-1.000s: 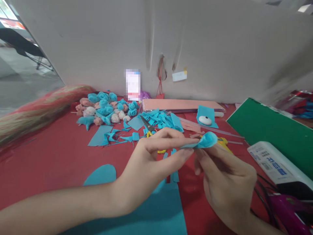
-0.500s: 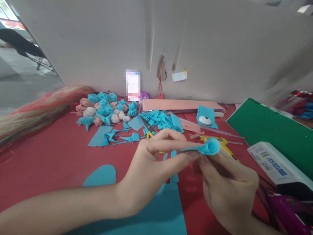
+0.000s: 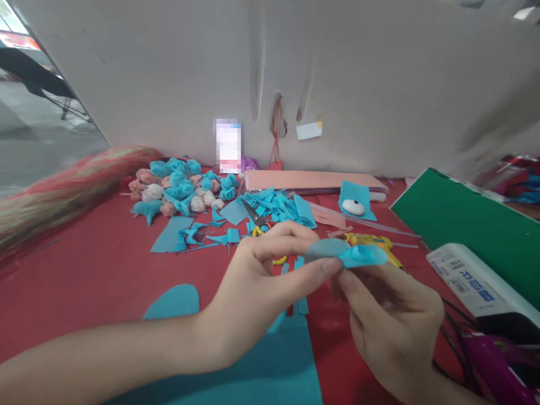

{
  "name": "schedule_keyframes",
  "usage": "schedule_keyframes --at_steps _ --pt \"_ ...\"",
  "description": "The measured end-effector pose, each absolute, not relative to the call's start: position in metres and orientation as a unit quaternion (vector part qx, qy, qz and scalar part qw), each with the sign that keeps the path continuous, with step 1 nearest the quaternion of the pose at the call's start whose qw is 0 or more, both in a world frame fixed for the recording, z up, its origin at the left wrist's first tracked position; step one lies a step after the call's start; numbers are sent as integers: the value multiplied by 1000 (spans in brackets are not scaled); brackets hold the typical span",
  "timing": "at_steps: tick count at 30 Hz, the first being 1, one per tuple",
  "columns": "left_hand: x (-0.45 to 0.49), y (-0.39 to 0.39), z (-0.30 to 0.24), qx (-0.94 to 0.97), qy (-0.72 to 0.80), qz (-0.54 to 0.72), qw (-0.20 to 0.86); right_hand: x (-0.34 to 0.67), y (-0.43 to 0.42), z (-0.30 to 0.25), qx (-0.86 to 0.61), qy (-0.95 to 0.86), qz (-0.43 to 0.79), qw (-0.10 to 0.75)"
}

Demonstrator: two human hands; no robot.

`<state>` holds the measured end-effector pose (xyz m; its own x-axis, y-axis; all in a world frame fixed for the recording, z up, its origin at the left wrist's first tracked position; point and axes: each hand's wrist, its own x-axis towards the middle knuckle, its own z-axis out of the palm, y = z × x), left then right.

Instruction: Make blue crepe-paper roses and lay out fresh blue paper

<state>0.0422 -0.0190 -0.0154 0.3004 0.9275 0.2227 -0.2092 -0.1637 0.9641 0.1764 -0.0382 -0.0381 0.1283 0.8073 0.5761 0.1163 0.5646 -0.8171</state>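
Both my hands hold a strip of blue crepe paper (image 3: 363,255) above the red table, its right end rolled into a small tube. My left hand (image 3: 270,275) pinches the flat left part between thumb and fingers. Beneath the rolled end, my right hand (image 3: 390,315) grips it with thumb and fingertips; some of its fingers are hidden. Below my hands lies a large blue sheet (image 3: 270,371), with a rounded blue piece (image 3: 175,301) at its upper left. Behind my left hand, scissors (image 3: 253,212) with yellow handles are partly covered.
Blue, pink and white paper flowers (image 3: 181,188) are heaped at the back left, beside blue scraps (image 3: 274,205). A yellow glue gun (image 3: 371,242) lies behind my right hand. To the right are a green board (image 3: 472,225), a white power strip (image 3: 481,281) and a purple tool (image 3: 493,360).
The blue paper has tilted in my fingers, so its flat left part shows more broadly and the tube's opening looks narrower. My hands have barely shifted.
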Motion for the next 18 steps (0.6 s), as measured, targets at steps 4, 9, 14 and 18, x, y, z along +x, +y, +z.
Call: schedule_keyframes --at_steps 4,9,14,18 --pt "40 -20 -16 580 310 482 578 178 -36 -41 -358 -599 301 649" --pt "39 -18 -16 577 291 475 598 177 -37 -41 -351 -612 283 650" --pt "40 -16 -14 587 295 488 575 176 -39 -36 -383 -611 238 650" --pt "39 -18 -15 581 316 483 574 174 -40 -36 -392 -607 224 654"
